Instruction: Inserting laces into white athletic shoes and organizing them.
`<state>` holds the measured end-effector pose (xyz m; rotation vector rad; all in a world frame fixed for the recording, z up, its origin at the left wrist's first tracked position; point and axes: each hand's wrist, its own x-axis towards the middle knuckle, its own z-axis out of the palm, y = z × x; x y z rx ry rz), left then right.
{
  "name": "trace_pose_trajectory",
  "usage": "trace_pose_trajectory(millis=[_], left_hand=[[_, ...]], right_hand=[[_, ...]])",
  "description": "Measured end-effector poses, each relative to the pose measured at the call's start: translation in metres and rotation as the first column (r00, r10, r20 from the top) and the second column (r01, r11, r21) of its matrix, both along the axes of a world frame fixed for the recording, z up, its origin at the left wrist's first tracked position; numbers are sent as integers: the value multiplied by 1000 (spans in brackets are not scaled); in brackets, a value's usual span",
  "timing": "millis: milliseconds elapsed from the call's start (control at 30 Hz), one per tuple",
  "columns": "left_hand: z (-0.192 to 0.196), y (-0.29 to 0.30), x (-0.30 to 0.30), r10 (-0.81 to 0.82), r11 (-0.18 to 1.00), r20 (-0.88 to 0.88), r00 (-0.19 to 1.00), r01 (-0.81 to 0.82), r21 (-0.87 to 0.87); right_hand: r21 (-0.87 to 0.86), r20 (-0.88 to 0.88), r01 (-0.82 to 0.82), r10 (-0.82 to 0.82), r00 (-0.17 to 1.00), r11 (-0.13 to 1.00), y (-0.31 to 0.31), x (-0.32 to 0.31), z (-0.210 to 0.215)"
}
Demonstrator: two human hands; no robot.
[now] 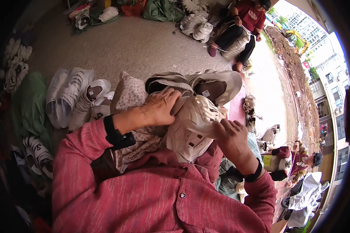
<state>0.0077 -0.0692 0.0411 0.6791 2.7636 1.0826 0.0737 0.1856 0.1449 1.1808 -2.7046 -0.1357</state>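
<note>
My left hand [161, 106] lies over the top of a cream-coloured shoe [194, 124] held in my lap, its fingers curled around the shoe's upper. At the shoe's right side, my right hand [231, 136] pinches its perforated edge. Both wrists wear black bands below red sleeves. Two more beige shoes [217, 87] sit just beyond the held one, openings facing me. A floral cloth [130, 95] covers my knee under my left forearm.
White shoes [76, 97] lie in a pile on the left, more by a green cloth [29, 108]. A seated person [243, 27] in red works at the far side with shoes around. Another person [295, 161] sits at the right. Grey concrete floor [136, 46] lies ahead.
</note>
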Motion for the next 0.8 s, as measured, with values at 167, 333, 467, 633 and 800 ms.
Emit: trace_pose_trajectory(millis=[167, 333, 467, 633, 800], left_hand=[[-4, 20, -36, -23, 988, -601, 799, -75, -138], [3, 19, -77, -243, 853, -196, 950, 113, -509], [-4, 0, -66, -208, 970, -306, 929, 156, -186], [14, 12, -61, -193, 971, -223, 956, 153, -186], [19, 22, -65, -182, 977, -205, 962, 153, -152]], right_hand=[[-122, -89, -143, 132, 987, 982, 14, -5, 8], [-250, -118, -161, 135, 984, 955, 45, -3, 15], [-467, 70, 195, -184, 980, 863, 81, -48, 32], [-461, 308, 547, -453, 837, 699, 109, -166, -26], [-407, 256, 538, -473, 843, 738, 62, -185, -54]])
